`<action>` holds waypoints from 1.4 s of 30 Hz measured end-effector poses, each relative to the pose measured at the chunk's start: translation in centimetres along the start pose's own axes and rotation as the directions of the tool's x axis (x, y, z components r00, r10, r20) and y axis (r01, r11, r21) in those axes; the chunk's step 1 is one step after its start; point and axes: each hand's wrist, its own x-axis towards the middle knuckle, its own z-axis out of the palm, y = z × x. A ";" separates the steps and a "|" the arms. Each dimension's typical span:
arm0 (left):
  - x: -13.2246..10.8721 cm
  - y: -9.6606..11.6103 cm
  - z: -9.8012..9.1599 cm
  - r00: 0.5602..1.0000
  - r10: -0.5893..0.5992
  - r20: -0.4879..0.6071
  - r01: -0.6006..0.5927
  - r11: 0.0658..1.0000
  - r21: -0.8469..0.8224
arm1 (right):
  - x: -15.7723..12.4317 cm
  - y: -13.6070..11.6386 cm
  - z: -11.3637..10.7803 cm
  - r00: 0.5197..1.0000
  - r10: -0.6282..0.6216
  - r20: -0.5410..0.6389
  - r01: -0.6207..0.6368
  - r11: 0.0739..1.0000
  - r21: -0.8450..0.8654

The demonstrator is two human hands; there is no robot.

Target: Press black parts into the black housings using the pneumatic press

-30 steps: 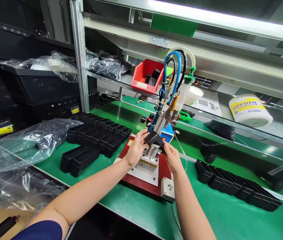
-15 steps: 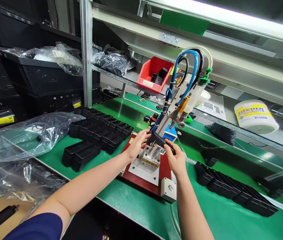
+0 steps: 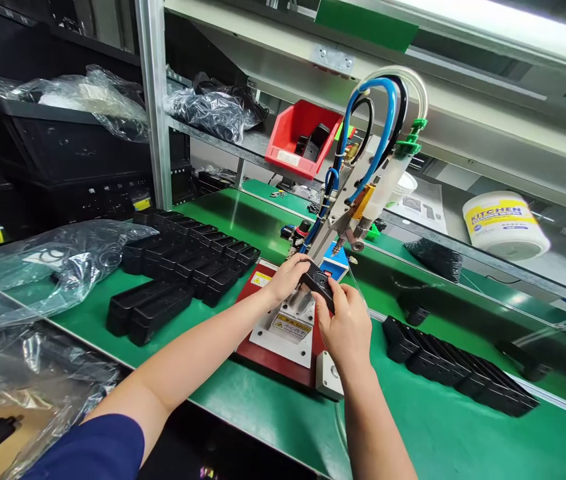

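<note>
Here, left hand (image 3: 287,277) and right hand (image 3: 345,327) both grip a black part (image 3: 319,283) | atop metal stand (image 3: 299,308) | nozzle (image 3: 339,245) at 1 o'clock.

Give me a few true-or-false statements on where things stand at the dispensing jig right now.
1. The left hand and right hand both hold the black part above the jig. True.
2. The red bin stands beside the left hand. False: it stands on the shelf behind.
3. A left row of housings and a right row of housings flank the jig. True.
4. The white tub lies left of the jig. False: it lies to the right.
</note>
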 end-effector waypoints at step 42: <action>-8.2 -1.9 -4.1 0.927 0.317 -0.201 -0.150 0.803 0.577 | -4.0 3.9 0.5 0.991 0.136 0.016 -0.130 0.890 0.438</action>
